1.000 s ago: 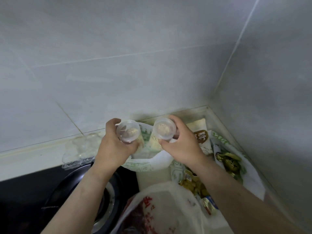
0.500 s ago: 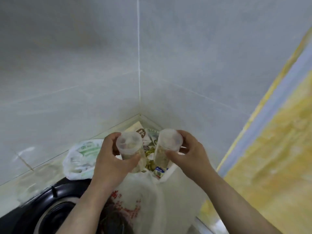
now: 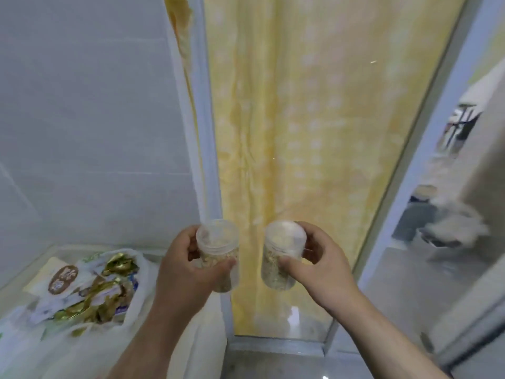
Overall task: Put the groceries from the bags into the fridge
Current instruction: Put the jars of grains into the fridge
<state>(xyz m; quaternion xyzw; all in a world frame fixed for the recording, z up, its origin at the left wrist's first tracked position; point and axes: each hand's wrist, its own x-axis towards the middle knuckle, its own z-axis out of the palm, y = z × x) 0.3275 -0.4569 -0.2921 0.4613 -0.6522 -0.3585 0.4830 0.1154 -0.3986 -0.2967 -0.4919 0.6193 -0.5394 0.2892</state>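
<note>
My left hand (image 3: 188, 272) grips a clear plastic jar (image 3: 217, 250) with a screw lid and pale food inside. My right hand (image 3: 317, 272) holds a second, similar clear jar (image 3: 281, 253), its lid towards me. Both jars are held upright in front of me, a small gap between them. A white plastic grocery bag (image 3: 131, 305) lies open on the counter at lower left, with gold-wrapped packets (image 3: 114, 265) and a white pouch with a brown round label (image 3: 61, 277) inside. No fridge is in view.
A grey tiled wall (image 3: 90, 119) fills the left. Straight ahead a glass door panel with a yellow patterned curtain (image 3: 295, 132) stands in a pale frame (image 3: 203, 160). To the right an opening shows a blurred room and grey floor (image 3: 404, 291).
The view has swung right, from the counter corner and stove to the yellow curtained door. Both hands carried the jars along, keeping their grip. The bags now sit at lower left.
</note>
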